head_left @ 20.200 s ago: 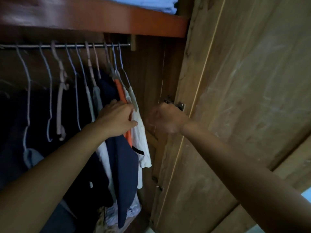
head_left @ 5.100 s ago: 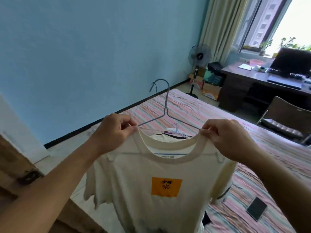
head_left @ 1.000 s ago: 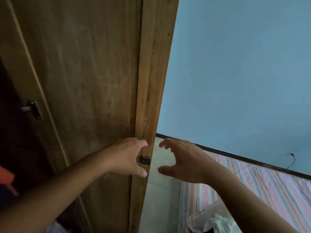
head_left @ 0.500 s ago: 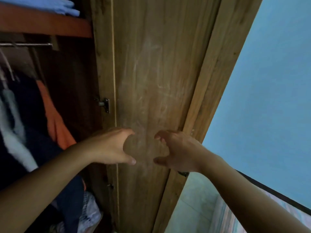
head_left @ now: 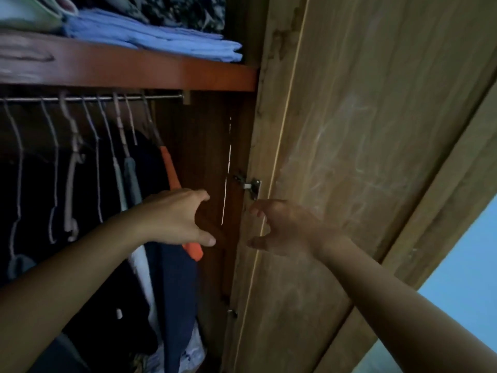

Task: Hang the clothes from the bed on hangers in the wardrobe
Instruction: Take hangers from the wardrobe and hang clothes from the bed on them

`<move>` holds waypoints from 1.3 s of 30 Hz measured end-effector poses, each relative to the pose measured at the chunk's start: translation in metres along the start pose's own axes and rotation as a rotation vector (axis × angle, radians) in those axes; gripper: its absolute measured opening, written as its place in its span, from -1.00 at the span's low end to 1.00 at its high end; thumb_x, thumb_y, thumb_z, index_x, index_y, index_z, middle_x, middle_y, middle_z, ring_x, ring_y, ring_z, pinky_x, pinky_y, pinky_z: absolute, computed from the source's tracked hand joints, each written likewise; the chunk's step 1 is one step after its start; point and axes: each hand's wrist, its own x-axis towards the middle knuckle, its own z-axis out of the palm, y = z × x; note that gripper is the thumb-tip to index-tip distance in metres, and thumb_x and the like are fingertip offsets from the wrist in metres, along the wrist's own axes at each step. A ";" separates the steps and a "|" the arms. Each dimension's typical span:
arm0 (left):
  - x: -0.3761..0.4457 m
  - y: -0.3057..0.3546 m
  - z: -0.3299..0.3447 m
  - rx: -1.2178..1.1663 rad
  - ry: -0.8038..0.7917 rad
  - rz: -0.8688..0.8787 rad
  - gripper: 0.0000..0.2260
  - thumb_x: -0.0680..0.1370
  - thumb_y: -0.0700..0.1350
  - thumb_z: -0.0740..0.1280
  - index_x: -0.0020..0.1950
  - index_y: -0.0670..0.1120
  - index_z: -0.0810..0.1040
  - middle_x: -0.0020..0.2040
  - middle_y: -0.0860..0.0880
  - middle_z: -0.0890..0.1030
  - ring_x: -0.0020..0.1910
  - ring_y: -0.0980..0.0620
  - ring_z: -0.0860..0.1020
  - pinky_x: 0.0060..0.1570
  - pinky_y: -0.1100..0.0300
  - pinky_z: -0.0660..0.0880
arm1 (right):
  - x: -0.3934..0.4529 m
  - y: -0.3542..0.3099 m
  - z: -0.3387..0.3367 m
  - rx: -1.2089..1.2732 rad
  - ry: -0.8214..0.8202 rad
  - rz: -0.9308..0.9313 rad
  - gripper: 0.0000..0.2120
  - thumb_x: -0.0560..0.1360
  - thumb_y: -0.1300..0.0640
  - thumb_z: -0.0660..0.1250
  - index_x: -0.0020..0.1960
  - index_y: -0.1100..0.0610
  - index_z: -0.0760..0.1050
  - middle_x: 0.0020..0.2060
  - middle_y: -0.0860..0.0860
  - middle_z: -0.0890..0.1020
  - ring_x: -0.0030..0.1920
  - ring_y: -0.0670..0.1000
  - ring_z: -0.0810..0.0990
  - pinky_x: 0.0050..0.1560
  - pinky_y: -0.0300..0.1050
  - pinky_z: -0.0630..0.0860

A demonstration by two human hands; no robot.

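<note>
I am facing the open wardrobe (head_left: 204, 146), its worn wooden door (head_left: 363, 157) swung out on my right with a small metal hinge (head_left: 251, 185) on its inner edge. Past the door's far edge a strip of blue wall (head_left: 462, 270) shows. A reddish shelf (head_left: 134, 68) runs across the top, with folded blue cloth (head_left: 161, 36) stacked on it. Under it a metal rail (head_left: 91, 98) carries a row of thin hangers (head_left: 55, 146), several of them bare. Toward the rail's right end hang dark clothes (head_left: 172, 278) and one orange garment (head_left: 172, 173).

My left hand (head_left: 174, 216) reaches in front of the orange garment, fingers spread and loosely bent, gripping nothing. My right hand (head_left: 282, 230) hovers just below the hinge, fingers also apart and slack, holding nothing.

The wardrobe's inside is very dark, so the shapes of the dark clothes run together and I cannot count them. The rail and shelf are cut off at the left edge. The wardrobe floor is hard to make out; some pale, patterned cloth (head_left: 192, 354) lies low down there.
</note>
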 end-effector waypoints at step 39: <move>0.079 -0.151 -0.025 0.295 0.265 -0.158 -0.33 0.56 0.21 0.27 0.52 -0.17 0.23 0.54 -0.23 0.16 0.53 -0.21 0.09 0.47 -0.05 0.12 | 0.265 -0.124 0.061 0.465 0.268 0.195 -0.63 0.60 0.12 0.25 0.33 0.30 0.46 0.23 0.26 0.56 0.21 0.24 0.57 0.24 0.02 0.51</move>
